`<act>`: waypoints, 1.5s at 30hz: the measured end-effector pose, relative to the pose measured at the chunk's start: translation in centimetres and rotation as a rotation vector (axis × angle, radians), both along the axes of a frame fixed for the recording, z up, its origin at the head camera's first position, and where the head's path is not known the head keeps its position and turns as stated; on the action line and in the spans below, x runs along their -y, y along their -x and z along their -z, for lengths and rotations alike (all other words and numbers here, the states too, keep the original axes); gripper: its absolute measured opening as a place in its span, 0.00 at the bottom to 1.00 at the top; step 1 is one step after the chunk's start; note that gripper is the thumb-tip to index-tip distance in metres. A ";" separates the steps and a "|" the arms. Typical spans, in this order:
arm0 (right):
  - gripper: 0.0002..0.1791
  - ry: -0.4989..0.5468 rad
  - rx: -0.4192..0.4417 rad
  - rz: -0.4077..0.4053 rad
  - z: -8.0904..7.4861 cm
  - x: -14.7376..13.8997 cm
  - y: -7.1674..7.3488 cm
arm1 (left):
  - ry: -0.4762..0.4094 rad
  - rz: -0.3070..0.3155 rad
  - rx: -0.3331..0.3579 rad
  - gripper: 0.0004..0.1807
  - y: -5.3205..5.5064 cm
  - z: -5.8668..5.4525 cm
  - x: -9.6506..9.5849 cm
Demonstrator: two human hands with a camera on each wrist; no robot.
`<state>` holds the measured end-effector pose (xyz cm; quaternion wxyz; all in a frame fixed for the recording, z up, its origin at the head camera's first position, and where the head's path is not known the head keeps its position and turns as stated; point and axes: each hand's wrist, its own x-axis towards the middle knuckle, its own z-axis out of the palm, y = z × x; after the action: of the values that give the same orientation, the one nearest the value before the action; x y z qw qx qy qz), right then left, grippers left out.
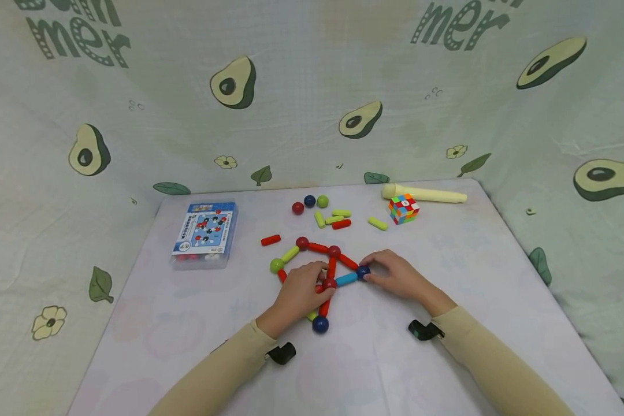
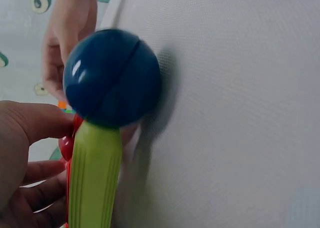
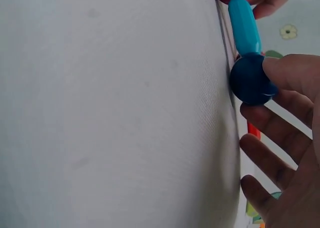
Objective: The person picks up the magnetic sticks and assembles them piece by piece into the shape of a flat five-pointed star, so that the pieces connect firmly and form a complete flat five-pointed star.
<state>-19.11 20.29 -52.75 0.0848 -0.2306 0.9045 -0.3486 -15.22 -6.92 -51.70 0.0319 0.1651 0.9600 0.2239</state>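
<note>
Ball-and-rod pieces are joined on the table into a structure of red, green and dark blue balls with red, yellow-green and light blue rods. My left hand [image 1: 300, 292] reaches over its middle and pinches a red ball [image 1: 330, 283] between thumb and fingers. At its right corner, a dark blue ball [image 1: 363, 272] is held by my right hand [image 1: 397, 277], thumb on one side and fingers on the other. A light blue rod [image 3: 245, 27] links these two balls. Nearest me lies another dark blue ball [image 2: 112, 80], joined to a yellow-green rod [image 2: 95, 178]. My left hand hides part of the structure.
Behind the structure lie loose balls, several yellow-green rods [image 1: 377, 223] and red rods [image 1: 271, 240]. A puzzle cube [image 1: 403, 208] sits at the back right by a pale yellow stick [image 1: 431, 194]. The boxed set [image 1: 205, 234] lies at the left.
</note>
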 end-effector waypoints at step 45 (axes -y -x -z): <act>0.25 -0.102 -0.154 0.288 -0.4 -1.1 5.0 | -0.027 -0.110 -0.087 0.21 0.0 1.3 -2.9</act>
<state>-24.10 21.39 -52.32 -0.0240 -0.1200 0.9485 -0.2923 -15.25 -4.03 -52.95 -0.0244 0.1218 0.9650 0.2310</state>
